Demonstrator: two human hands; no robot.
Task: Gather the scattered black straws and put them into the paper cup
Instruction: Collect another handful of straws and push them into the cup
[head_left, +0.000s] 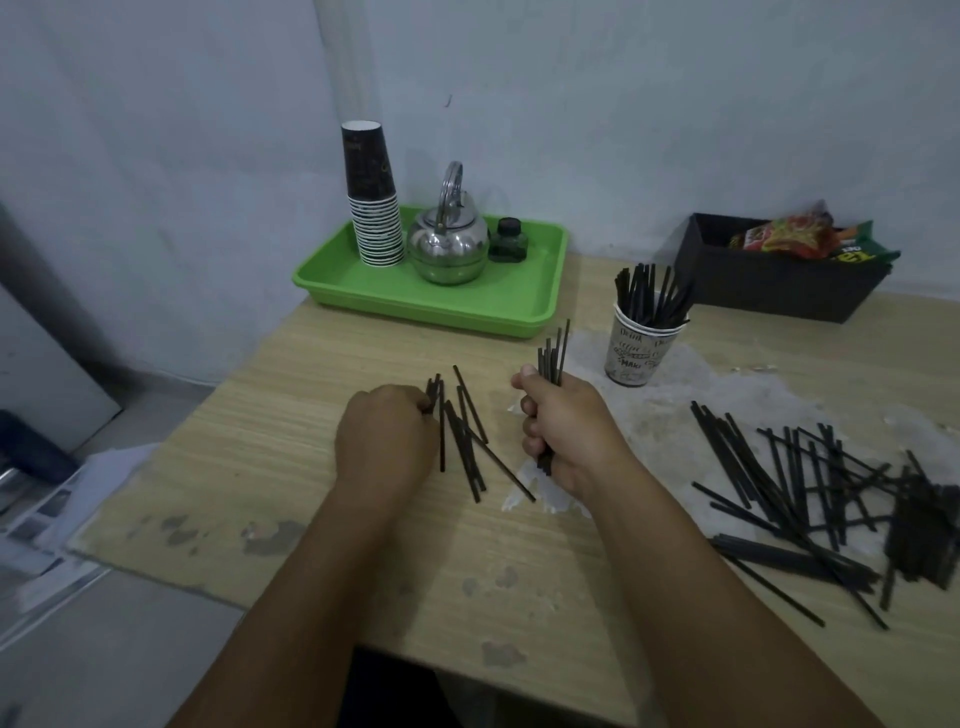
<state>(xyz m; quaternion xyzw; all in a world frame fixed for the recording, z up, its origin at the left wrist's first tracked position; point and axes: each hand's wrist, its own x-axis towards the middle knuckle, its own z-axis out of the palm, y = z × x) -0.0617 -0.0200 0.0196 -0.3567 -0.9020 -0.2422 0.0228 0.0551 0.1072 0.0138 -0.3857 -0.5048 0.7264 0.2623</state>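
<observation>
1. On the worn light-wood table (291, 415), in front of me, my right hand (563, 431) is clenched in a fist around a bundle of thin black straws (554, 353), which stands nearly upright, its tips poking above my thumb and its lower ends showing below my fingers.
2. My left hand (387, 436) rests knuckles-up on the table, its fingers curled and pinching the near ends of a small loose cluster of black straws (465, 441) lying flat between my two hands.
3. That cluster fans away from my left fingertips, with one straw running out diagonally toward my right wrist.
4. The white printed paper cup (636, 353) stands upright beyond my right hand, near it but apart, and already holds a sheaf of black straws (652, 296) leaning outward over its rim.
5. A large scattered heap of black straws (831, 504) lies crisscrossed on the table to my right, well apart from both hands.
6. At the far edge of the table sits a green plastic tray (363, 286) carrying a tall stack of dark paper cups (373, 202), a shiny steel kettle (449, 244) and a small dark bottle (508, 240).
7. A black rectangular box (769, 291) with colourful snack packets (795, 236) sits behind the cup, against the wall.
</observation>
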